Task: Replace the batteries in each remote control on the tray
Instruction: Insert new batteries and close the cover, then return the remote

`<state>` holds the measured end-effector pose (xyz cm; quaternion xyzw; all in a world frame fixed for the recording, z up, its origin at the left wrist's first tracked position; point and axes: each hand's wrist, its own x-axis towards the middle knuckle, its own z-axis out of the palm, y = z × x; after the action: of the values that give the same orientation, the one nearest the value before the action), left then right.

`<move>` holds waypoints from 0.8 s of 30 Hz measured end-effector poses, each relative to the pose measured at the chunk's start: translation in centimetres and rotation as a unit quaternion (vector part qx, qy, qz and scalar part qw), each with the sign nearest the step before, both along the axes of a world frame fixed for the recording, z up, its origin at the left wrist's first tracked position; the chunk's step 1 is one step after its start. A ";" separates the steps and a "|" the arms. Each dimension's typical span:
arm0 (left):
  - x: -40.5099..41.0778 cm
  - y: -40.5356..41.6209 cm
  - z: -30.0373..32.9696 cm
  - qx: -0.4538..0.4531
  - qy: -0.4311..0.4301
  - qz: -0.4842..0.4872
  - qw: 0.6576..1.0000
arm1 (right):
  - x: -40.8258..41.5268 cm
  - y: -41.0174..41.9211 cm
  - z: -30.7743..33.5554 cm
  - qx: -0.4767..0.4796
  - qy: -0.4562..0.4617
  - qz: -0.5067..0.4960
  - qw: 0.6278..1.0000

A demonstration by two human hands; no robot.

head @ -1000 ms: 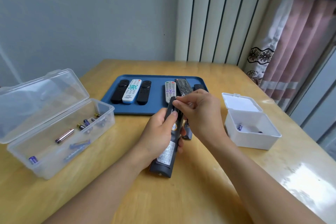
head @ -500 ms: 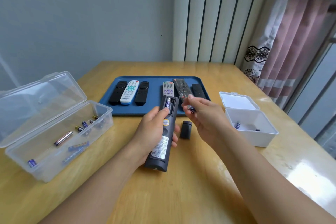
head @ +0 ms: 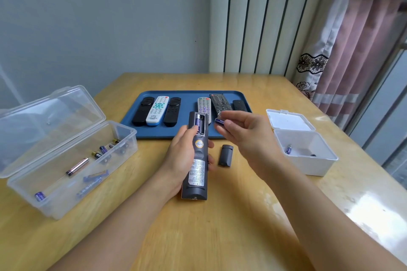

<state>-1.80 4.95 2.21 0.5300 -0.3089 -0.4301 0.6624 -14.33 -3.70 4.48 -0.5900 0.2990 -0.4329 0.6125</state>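
A: What has changed in the last second?

B: A second ago both your hands were together over the open compartment of the dark remote (head: 195, 156). Now your right hand (head: 246, 136) has drawn away toward 3 o'clock, and its fingers (head: 229, 126) pinch a blue battery (head: 219, 121) just beside the remote's top end.

A: And my left hand?

B: Your left hand (head: 182, 160) grips the remote from below, back side up, with the thumb lying on the one battery (head: 197, 125) left in the compartment. The slot next to it looks bare.

A: So I am halfway through emptying it?

B: That is my reading: one old cell out, one to go. The white box (head: 308, 160) at 3 o'clock already holds a battery, so it is probably where the spent one belongs. The clear box (head: 72, 182) at 9 o'clock holds several loose cells, likely the fresh ones.

A: Where is the cover?

B: The small dark cover (head: 226, 155) lies on the table (head: 220, 226) just right of the remote, below your right hand.

A: And the rest?

B: Six more remotes lie face up on the blue tray (head: 189, 103) at 12 o'clock; whether any are done, I cannot tell
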 end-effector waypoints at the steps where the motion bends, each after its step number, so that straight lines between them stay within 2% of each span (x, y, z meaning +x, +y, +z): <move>1: 0.0 0.0 0.0 0.000 -0.002 -0.003 1.000 | 0.1 0.1 -0.2 -0.084 0.035 -0.028 0.995; 5: -0.3 0.1 0.1 -0.008 -0.016 -0.011 1.000 | 0.2 0.8 -0.7 -0.318 0.135 -0.091 0.934; 9: -0.3 0.1 0.0 -0.002 -0.049 0.001 0.999 | 0.7 1.5 -1.3 -0.464 0.211 -0.100 0.855; 11: -0.3 0.1 0.0 0.001 -0.065 0.004 0.998 | 0.9 1.7 -1.3 -0.481 0.213 -0.092 0.846; 14: -0.3 0.0 0.0 -0.006 -0.074 -0.003 0.997 | 1.1 1.7 -1.1 -0.456 0.190 -0.079 0.866; 18: -0.2 0.0 -0.2 -0.006 -0.074 -0.010 0.997 | 0.7 1.0 -0.8 -0.434 0.225 -0.033 0.872; 24: -0.1 -0.1 -0.3 -0.007 -0.073 -0.022 0.997 | 0.3 0.7 -0.5 -0.470 0.234 -0.006 0.851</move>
<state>-1.93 4.83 1.86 0.5483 -0.3711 -0.4028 0.6320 -13.99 -2.99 4.02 -0.8893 0.1979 -0.3747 0.1718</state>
